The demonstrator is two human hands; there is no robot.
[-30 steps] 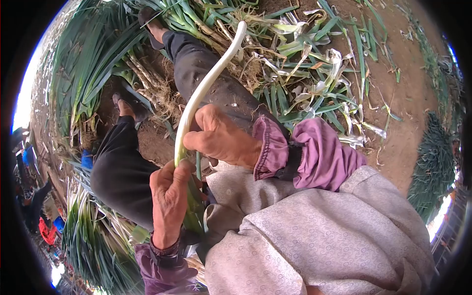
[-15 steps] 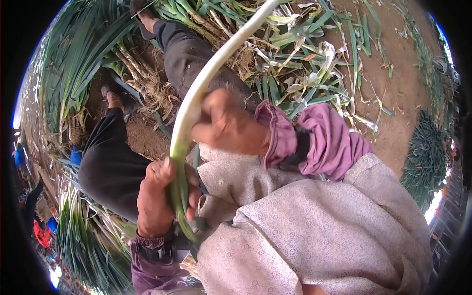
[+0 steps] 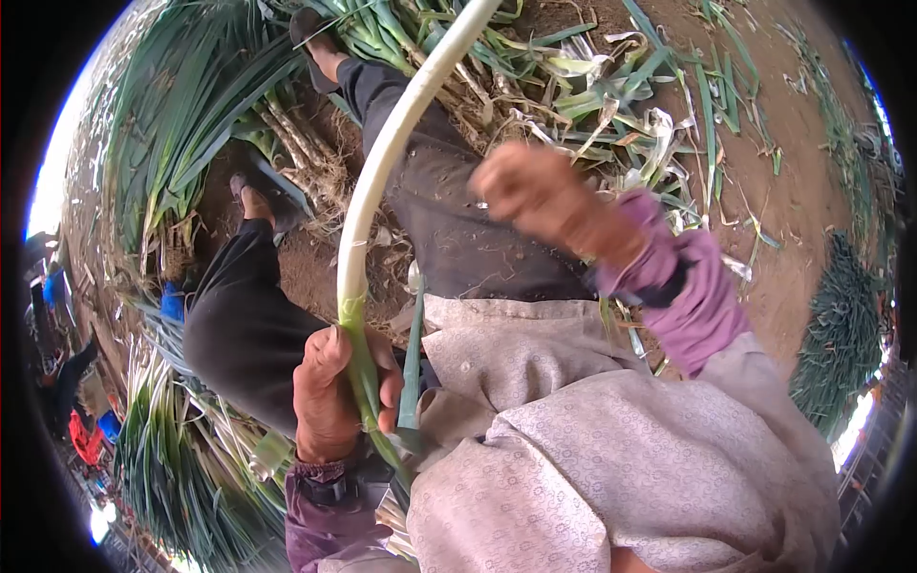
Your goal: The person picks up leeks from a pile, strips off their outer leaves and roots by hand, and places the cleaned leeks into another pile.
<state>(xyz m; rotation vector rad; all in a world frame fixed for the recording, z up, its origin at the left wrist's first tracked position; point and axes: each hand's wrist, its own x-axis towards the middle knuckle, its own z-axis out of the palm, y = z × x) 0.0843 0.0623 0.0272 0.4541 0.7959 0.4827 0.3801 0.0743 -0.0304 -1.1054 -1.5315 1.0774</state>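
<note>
Leek (image 3: pixel 361 215) gripped in your left hand (image 3: pixel 328 392), right hand (image 3: pixel 544 196) clear of it

Left hand: closed around the leek where white turns to green, thumb side up. White part rises from your fist in a long curve across your trouser leg (image 3: pixel 439 210) and exits the top of the frame, so you can't check the far end here. Green part drops below the fist toward your shirt (image 3: pixel 544 477). Flat green leaf (image 3: pixel 414 353) hangs just right of the fist; can't tell if it's attached.

Right hand: right of the leek, well apart from it, above the trouser leg. Fingers look curled but blurred; can't tell if you're holding anything.

Handling, my guess: light, springy along the white, smooth and probably slick if damp. Should snap if bent hard; green leaves likely softer, easy to crush or tear. Your current hold looks sensible: firm wrap at the color change, no squeezing. Long white end is unsupported, so expect whip; second hold would suit mid-white.

Around you: leaf scraps (image 3: pixel 659 134) on the soil (image 3: pixel 783 191).
</note>
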